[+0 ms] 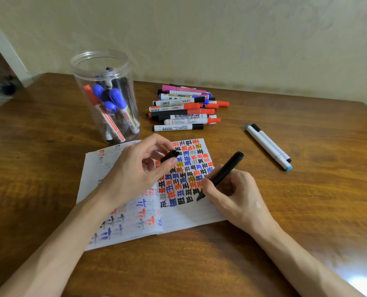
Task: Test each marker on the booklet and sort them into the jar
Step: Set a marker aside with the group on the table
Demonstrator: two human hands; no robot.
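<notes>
Your forearms framed the open booklet (189, 215) on the table (306, 200); your right hand (231, 189) gripped a black marker (227, 168) in a writing hold, tip down on the right page at the end of the lowest row of test characters, so you were most likely mid-test; your left hand (135, 170) hovered over the booklet's middle and pinched the black cap (170, 156) between thumb and fingers, open end toward the marker, probably kept close for recapping; whether that hand also touched the page could not be told. Just beyond the left page stood the jar (105, 97), open-topped, with several capped markers leaning inside, near enough for an easy drop; the pile (182, 110) of markers lay to its right, presumably awaiting their turn; a pair (268, 146) lay side by side well apart to the right, perhaps set aside as failures.
</notes>
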